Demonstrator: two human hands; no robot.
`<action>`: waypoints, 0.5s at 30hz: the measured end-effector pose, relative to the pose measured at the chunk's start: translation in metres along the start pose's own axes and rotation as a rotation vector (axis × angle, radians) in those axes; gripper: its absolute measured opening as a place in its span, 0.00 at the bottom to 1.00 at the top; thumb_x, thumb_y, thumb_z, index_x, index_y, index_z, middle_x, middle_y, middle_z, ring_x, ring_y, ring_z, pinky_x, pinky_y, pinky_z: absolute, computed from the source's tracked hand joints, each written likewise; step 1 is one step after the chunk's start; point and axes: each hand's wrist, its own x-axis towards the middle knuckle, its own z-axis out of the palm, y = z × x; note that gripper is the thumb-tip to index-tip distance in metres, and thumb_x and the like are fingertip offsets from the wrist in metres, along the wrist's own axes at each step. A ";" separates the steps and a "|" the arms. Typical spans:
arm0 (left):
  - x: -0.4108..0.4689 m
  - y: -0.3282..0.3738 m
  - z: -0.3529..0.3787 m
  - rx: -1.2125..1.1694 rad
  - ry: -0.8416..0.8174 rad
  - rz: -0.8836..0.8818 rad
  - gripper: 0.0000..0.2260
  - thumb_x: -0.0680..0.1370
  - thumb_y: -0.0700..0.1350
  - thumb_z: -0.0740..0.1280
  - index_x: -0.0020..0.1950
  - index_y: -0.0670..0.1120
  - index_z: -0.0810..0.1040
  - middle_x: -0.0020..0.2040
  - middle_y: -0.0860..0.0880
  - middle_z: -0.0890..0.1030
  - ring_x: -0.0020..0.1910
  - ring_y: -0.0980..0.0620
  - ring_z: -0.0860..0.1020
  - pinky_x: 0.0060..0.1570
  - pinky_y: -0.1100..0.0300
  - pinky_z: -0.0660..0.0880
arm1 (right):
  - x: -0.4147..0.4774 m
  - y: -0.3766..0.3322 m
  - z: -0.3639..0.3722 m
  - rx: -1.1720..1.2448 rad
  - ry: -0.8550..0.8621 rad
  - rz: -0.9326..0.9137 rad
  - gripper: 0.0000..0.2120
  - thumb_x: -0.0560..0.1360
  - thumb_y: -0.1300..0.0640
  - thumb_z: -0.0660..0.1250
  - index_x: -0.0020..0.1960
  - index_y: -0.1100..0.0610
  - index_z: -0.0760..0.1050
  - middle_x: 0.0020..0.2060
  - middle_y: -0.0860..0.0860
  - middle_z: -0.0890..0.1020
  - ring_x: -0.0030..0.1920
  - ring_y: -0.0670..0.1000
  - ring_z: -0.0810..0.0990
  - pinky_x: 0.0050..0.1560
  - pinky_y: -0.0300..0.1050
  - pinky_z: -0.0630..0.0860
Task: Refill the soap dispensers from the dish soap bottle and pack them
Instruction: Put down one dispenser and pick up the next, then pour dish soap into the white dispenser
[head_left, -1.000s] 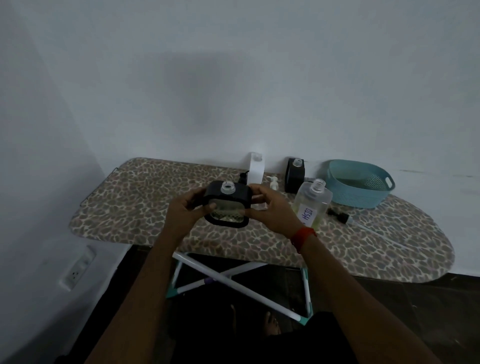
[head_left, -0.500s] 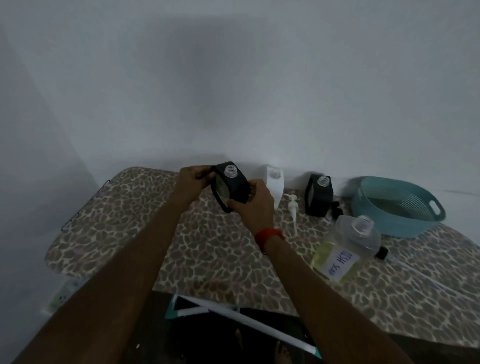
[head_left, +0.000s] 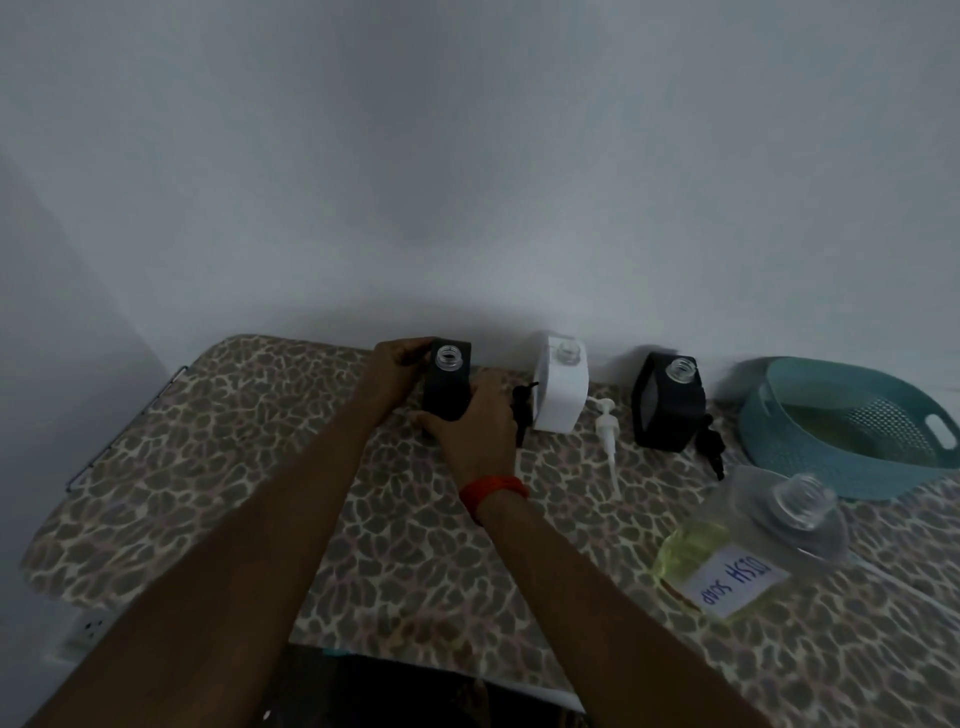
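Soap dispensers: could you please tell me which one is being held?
The leftmost black dispenser, gripped by left hand and right hand; the white dispenser and other black dispenser stand free.

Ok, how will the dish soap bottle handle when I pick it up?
The dish soap bottle looks well under full, so it is probably fairly light, with liquid sloshing. Its neck is uncapped, so any tilt could spill. The smooth clear walls may be slippery.
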 end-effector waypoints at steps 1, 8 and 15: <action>0.001 -0.002 0.001 -0.011 0.004 -0.014 0.14 0.79 0.32 0.63 0.65 0.35 0.76 0.62 0.36 0.79 0.56 0.48 0.77 0.60 0.49 0.76 | 0.000 -0.001 0.000 -0.010 0.001 -0.013 0.31 0.66 0.49 0.82 0.58 0.60 0.69 0.55 0.56 0.77 0.52 0.53 0.77 0.50 0.45 0.77; -0.010 -0.001 -0.005 -0.139 -0.005 -0.103 0.14 0.80 0.37 0.65 0.66 0.40 0.77 0.63 0.41 0.79 0.61 0.46 0.78 0.61 0.48 0.77 | -0.012 0.000 -0.020 -0.063 0.030 -0.116 0.28 0.70 0.41 0.77 0.58 0.58 0.71 0.53 0.53 0.78 0.53 0.52 0.77 0.51 0.47 0.78; -0.080 0.030 -0.015 -0.355 0.418 -0.171 0.13 0.81 0.50 0.65 0.58 0.43 0.80 0.49 0.43 0.84 0.47 0.43 0.83 0.49 0.44 0.81 | 0.008 0.018 -0.080 -0.175 0.563 0.005 0.33 0.70 0.47 0.75 0.68 0.61 0.70 0.62 0.59 0.76 0.62 0.60 0.73 0.62 0.56 0.74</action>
